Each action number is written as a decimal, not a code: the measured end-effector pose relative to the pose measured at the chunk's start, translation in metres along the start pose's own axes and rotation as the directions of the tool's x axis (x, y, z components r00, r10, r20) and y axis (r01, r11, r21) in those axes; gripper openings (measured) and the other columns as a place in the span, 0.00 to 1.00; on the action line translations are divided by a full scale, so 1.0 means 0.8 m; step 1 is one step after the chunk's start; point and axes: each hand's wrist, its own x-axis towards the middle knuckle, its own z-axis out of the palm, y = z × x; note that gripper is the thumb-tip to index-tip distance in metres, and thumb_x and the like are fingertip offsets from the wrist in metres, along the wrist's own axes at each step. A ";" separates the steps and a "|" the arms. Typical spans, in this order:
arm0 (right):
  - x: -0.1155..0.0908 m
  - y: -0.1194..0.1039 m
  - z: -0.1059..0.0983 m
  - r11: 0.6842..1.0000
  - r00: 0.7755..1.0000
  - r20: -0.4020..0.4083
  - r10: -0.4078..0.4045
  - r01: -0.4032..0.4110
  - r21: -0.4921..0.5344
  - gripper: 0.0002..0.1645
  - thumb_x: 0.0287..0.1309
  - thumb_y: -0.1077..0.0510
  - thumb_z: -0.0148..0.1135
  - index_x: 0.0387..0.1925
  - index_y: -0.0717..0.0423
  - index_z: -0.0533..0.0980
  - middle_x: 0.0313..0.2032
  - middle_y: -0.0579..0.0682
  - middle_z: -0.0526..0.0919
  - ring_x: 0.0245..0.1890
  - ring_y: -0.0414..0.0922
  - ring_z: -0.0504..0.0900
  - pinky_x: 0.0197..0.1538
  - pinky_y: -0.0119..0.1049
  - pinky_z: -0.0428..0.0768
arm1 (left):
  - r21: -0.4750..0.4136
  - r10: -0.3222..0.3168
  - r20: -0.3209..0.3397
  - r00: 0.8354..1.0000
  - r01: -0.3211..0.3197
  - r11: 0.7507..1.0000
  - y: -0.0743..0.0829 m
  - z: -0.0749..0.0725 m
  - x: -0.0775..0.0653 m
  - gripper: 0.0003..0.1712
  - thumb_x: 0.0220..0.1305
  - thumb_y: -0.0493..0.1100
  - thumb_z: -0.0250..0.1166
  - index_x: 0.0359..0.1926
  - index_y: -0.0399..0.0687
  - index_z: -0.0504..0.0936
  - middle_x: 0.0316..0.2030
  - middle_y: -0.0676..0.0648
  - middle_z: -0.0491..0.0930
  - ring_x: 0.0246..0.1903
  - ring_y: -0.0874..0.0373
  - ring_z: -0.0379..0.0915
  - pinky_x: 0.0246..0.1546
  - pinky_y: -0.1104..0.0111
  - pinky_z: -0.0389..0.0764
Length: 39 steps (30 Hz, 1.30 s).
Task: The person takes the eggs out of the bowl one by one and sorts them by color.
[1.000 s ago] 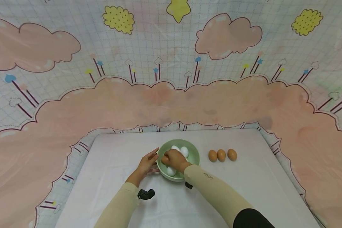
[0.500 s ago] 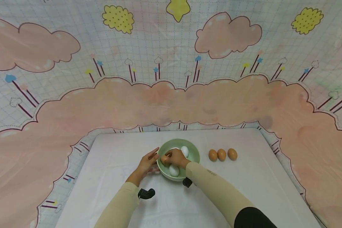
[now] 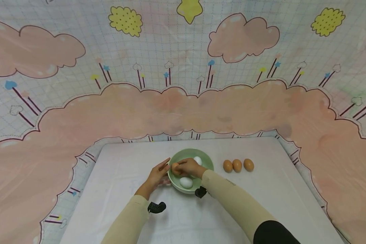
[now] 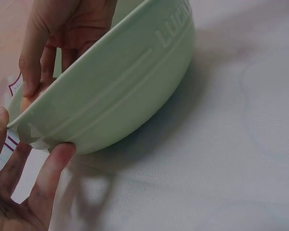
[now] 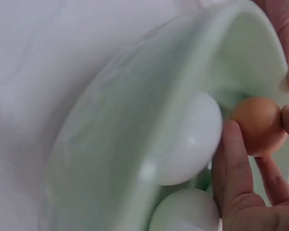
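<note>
Tabletop [image 3: 116, 169], held egg [image 3: 174, 168] partly hidden

This looks like a staged set, room type unclear: cartoon cloth [image 3: 183, 110] with pink clouds [image 3: 244, 39] and a yellow star [image 3: 189, 10] borders the white table [image 3: 259, 200].

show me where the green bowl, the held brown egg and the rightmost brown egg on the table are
Green bowl [image 4: 118, 91], left wrist view: outer wall.
Held brown egg [image 5: 257, 124], right wrist view: middle of its exposed shell.
Rightmost brown egg [image 3: 248, 165], head view: middle of its shell.
</note>
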 end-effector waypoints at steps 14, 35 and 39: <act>-0.017 -0.002 -0.021 0.984 0.996 0.048 0.071 -0.078 0.159 0.24 0.65 0.63 0.59 0.58 0.75 0.73 0.51 0.65 0.81 0.48 0.52 0.83 0.49 0.42 0.87 | 0.017 0.001 0.011 1.000 -0.001 1.000 -0.004 -0.003 0.003 0.31 0.74 0.45 0.55 0.74 0.51 0.61 0.72 0.32 0.57 0.56 0.34 0.74 0.41 0.49 0.87; -0.060 0.007 -0.071 0.961 0.989 0.104 0.102 -0.125 0.248 0.28 0.68 0.64 0.54 0.65 0.74 0.63 0.48 0.58 0.78 0.42 0.45 0.80 0.45 0.34 0.87 | 0.015 0.001 -0.017 1.000 -0.001 1.000 -0.006 -0.002 0.006 0.29 0.75 0.43 0.55 0.74 0.53 0.63 0.72 0.33 0.59 0.55 0.36 0.76 0.37 0.54 0.89; -0.068 0.011 -0.078 0.961 0.990 0.109 0.088 -0.113 0.253 0.27 0.69 0.64 0.53 0.64 0.74 0.64 0.45 0.56 0.77 0.40 0.44 0.79 0.43 0.32 0.87 | 0.019 0.002 -0.010 1.000 -0.002 1.000 -0.005 -0.002 0.006 0.29 0.75 0.42 0.55 0.74 0.53 0.63 0.72 0.33 0.58 0.56 0.35 0.75 0.37 0.54 0.89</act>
